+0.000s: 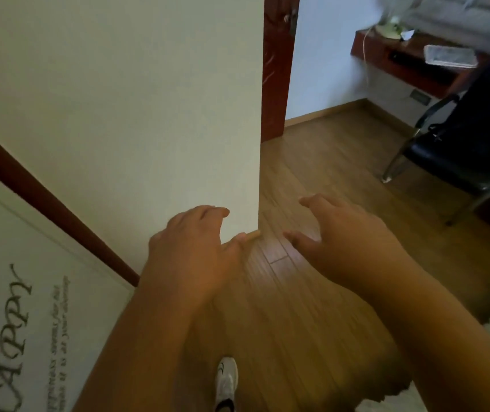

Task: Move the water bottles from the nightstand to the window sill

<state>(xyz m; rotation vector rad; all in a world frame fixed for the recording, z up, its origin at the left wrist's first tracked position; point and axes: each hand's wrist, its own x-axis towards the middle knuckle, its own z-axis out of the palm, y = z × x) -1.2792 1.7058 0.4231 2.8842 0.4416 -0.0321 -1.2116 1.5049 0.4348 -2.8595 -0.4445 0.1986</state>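
Landmark: the white wall corner (255,144), a vertical edge running down the middle of the view to the wooden floor (312,292).
Left hand (191,248): held out in front of the wall corner, just left of its foot; back of the hand faces the camera, fingers (218,212) loosely curled and slightly apart, holding nothing.
Right hand (343,242): held out to the right of the wall corner, over the floor; its fingers are spread apart and relaxed, holding nothing.
Water bottles: none can be made out in this view; neither hand carries one.
Door frame (276,69): dark red wood, just beyond and right of the wall corner, opening into a further room.
Desk (410,62): reddish brown, far right of the wall corner at the top of the view, carrying a pale tray-like item (449,56) and blurred white items.
Chair (461,150): black seat on metal legs, well right of the wall corner, below the desk.
Shoe (225,382): white, on the floor below the left hand, at the bottom edge.
Lettered panel (17,337): white with dark script, low and left of the wall corner, bordered by a dark red strip (44,209).
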